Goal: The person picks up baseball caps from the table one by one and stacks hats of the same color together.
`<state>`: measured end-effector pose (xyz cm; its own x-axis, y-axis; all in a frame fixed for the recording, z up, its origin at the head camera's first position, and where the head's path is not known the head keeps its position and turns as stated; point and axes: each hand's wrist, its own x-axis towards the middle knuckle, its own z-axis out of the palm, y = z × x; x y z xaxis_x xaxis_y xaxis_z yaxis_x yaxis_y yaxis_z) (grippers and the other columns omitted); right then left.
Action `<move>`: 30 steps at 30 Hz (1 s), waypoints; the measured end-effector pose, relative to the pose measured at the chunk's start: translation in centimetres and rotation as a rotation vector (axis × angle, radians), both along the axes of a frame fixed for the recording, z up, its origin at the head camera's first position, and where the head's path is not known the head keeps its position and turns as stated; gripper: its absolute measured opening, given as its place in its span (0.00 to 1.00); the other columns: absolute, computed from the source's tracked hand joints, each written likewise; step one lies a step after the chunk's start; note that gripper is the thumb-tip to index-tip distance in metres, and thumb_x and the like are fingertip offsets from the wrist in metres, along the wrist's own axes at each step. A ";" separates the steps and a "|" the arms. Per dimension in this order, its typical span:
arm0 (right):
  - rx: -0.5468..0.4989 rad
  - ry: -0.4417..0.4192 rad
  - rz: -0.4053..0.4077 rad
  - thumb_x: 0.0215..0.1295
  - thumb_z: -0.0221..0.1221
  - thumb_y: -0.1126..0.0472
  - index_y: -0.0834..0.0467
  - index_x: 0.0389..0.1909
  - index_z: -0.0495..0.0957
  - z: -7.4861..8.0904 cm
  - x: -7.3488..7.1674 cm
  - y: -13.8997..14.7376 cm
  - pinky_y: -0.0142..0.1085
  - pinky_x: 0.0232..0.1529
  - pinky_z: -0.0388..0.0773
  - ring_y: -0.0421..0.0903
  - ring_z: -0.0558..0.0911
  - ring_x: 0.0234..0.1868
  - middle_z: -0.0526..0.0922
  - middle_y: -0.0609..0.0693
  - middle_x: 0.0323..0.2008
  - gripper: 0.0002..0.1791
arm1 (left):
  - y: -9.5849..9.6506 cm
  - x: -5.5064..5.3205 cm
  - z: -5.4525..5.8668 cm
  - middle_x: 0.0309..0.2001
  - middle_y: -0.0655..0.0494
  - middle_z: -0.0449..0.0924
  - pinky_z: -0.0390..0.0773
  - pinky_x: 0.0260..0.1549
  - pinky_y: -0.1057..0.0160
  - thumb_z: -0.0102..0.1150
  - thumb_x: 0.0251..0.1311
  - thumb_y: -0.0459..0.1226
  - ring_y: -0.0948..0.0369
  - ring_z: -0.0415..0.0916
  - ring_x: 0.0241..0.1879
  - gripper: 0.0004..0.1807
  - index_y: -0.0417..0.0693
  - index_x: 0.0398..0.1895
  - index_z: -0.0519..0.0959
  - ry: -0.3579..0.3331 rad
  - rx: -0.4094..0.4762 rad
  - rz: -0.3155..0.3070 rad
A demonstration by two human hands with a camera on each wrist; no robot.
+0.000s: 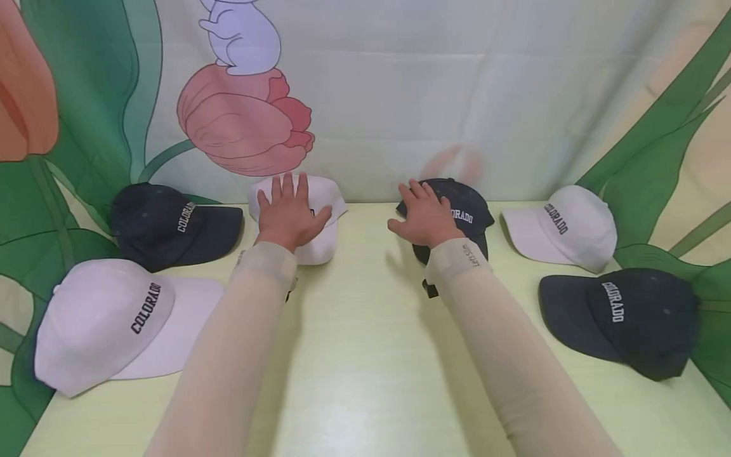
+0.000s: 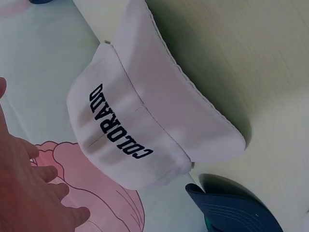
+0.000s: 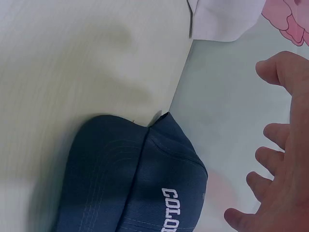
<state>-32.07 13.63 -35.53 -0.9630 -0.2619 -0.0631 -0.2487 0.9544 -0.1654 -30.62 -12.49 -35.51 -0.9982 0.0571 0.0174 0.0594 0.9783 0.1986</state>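
My left hand (image 1: pixel 287 220) is spread out over a white baseball cap (image 1: pixel 321 243) at the back of the table, covering most of its lettering in the head view. In the left wrist view that cap (image 2: pixel 130 111) shows the dark word COLORADO, with a gap between it and the fingers (image 2: pixel 58 191). To the right, my right hand (image 1: pixel 424 218) is held with fingers apart over a navy baseball cap (image 1: pixel 471 198). The right wrist view shows this navy cap (image 3: pixel 169 169) apart from the hand, its brim on the tabletop. Neither hand holds anything.
On the left lie a navy cap (image 1: pixel 154 222) and a white cap (image 1: pixel 103 317). On the right are another white cap (image 1: pixel 577 222) and navy cap (image 1: pixel 639 324). A printed curtain (image 1: pixel 365 95) hangs behind the pale table (image 1: pixel 360 355).
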 end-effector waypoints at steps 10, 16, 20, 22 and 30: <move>-0.016 0.006 0.005 0.66 0.47 0.37 0.50 0.77 0.43 -0.4 0.1 -1.1 0.59 0.73 0.45 0.54 0.42 0.79 0.41 0.52 0.78 0.45 | -1.1 0.0 -0.3 0.77 0.37 0.37 0.38 0.69 0.31 0.34 0.64 0.63 0.39 0.33 0.76 0.47 0.45 0.78 0.40 0.021 0.015 0.024; -0.031 0.026 0.027 0.65 0.48 0.38 0.52 0.77 0.45 -1.3 0.2 -2.0 0.56 0.72 0.54 0.53 0.45 0.78 0.45 0.54 0.78 0.44 | -1.5 0.2 -0.8 0.76 0.36 0.40 0.40 0.67 0.29 0.34 0.64 0.64 0.37 0.36 0.75 0.47 0.45 0.77 0.42 0.021 0.005 0.041; -0.075 0.008 0.035 0.65 0.49 0.39 0.52 0.77 0.45 -1.8 0.3 -3.2 0.56 0.71 0.56 0.53 0.48 0.78 0.46 0.55 0.77 0.45 | -2.2 0.5 -1.3 0.76 0.36 0.43 0.43 0.66 0.28 0.34 0.63 0.63 0.37 0.38 0.75 0.47 0.44 0.77 0.44 0.026 0.004 0.072; -0.107 -0.010 0.031 0.65 0.49 0.40 0.52 0.77 0.44 -2.1 0.3 -3.6 0.56 0.70 0.57 0.54 0.51 0.77 0.46 0.55 0.77 0.45 | -2.5 0.6 -1.5 0.75 0.35 0.44 0.43 0.65 0.28 0.34 0.64 0.63 0.37 0.38 0.75 0.47 0.43 0.77 0.45 0.018 0.012 0.080; -0.147 -0.073 0.037 0.64 0.48 0.41 0.55 0.77 0.45 -4.0 0.0 -5.4 0.54 0.71 0.58 0.56 0.56 0.75 0.46 0.56 0.77 0.45 | -3.8 0.8 -3.0 0.75 0.34 0.45 0.43 0.66 0.29 0.34 0.63 0.64 0.37 0.39 0.75 0.48 0.38 0.75 0.49 -0.037 -0.002 0.101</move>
<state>-32.05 8.25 -39.54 -0.9469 -0.3084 -0.0913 -0.2651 0.9092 -0.3212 -29.80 -16.25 -38.52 -0.9989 -0.0436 -0.0198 -0.0466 0.9793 0.1967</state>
